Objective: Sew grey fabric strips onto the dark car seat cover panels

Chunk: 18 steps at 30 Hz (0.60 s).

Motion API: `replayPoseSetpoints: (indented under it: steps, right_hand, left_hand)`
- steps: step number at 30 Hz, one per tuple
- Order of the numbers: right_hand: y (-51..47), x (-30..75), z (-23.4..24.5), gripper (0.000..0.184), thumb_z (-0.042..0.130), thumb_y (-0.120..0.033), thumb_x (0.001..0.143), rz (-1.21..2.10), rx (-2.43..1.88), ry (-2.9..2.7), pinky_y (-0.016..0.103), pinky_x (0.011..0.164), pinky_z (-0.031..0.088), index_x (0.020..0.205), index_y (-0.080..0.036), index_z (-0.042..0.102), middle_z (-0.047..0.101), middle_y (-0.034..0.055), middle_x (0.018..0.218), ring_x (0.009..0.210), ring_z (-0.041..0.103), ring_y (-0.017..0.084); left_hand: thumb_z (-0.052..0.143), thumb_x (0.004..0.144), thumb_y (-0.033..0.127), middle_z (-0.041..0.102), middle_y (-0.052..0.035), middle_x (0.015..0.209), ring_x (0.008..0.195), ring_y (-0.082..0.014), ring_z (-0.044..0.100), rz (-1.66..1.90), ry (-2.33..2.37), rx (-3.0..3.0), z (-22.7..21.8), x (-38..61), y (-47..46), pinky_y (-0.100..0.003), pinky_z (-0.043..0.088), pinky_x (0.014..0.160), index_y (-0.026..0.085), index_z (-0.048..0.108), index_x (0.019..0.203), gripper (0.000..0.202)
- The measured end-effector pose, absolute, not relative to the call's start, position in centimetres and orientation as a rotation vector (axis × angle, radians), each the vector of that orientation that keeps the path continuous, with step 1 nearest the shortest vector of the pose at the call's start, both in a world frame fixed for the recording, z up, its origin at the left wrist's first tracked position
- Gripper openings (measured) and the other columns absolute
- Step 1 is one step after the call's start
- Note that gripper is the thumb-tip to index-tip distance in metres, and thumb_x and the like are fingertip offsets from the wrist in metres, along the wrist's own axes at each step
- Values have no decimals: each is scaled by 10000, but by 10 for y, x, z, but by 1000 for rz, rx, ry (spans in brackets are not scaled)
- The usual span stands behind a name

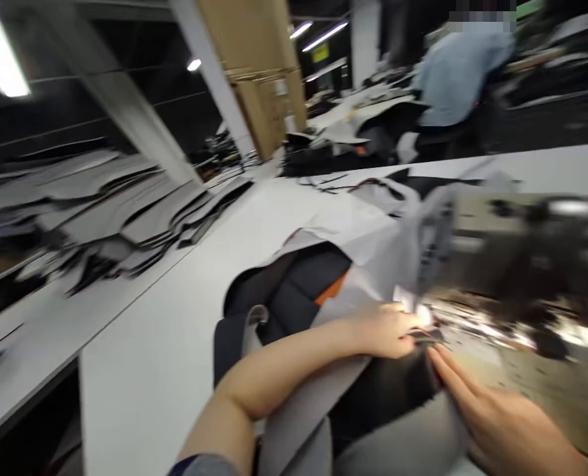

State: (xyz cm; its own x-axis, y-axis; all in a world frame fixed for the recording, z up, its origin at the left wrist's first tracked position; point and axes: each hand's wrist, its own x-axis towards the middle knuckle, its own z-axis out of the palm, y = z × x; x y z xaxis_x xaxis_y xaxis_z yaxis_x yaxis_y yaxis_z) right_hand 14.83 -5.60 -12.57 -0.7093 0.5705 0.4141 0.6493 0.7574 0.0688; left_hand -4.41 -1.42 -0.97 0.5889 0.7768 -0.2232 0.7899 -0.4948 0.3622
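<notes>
A dark and light-grey fabric piece (393,390) lies bunched at the sewing machine (492,244), its edge close to the lit needle area. My left hand (386,330) reaches over the piece from the left, its fingers closed on the fabric edge beside the light. Blur hides the left fingertips in part. My right hand (507,413) comes from the lower right with fingers stretched out, their tips touching the same edge. Behind my left forearm, a dark padded section with an orange patch (331,289) belongs to the bulk of the material.
The white table (140,370) extends left and back. Stacks of cut grey and black pieces (110,205) lie on the left. Farther off are a tall cardboard stack (254,46) and a person in a light blue top (455,76). Motion smears the machine's details.
</notes>
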Motion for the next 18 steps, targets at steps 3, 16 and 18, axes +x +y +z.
replayPoseSetpoints:
  steps: [3,16,18]
  right_hand:
    - [-55,150,-115,723,493,-80,550,-268,-1028,-2620,268,471,499,1272,-39,527,528,180,1308,572,619,160]
    - [-55,112,-104,423,456,-24,717,-486,-1112,-2493,272,368,391,1095,38,637,605,317,1094,666,660,269]
    - [-53,105,-103,394,447,-23,727,-464,-1139,-2476,277,369,395,1056,57,648,610,335,1053,702,665,292]
  left_hand:
    - [475,893,221,579,-112,1157,1042,-283,537,-329,1532,2729,-4,-40,-32,-412,461,830,194,486,1279,386]
    - [407,905,211,651,-30,779,734,-177,583,-215,1401,2352,27,-16,-12,-274,442,695,167,648,841,253]
    - [484,867,242,665,-24,816,783,-184,588,-79,1307,2238,24,-12,-7,-275,453,737,159,662,902,200]
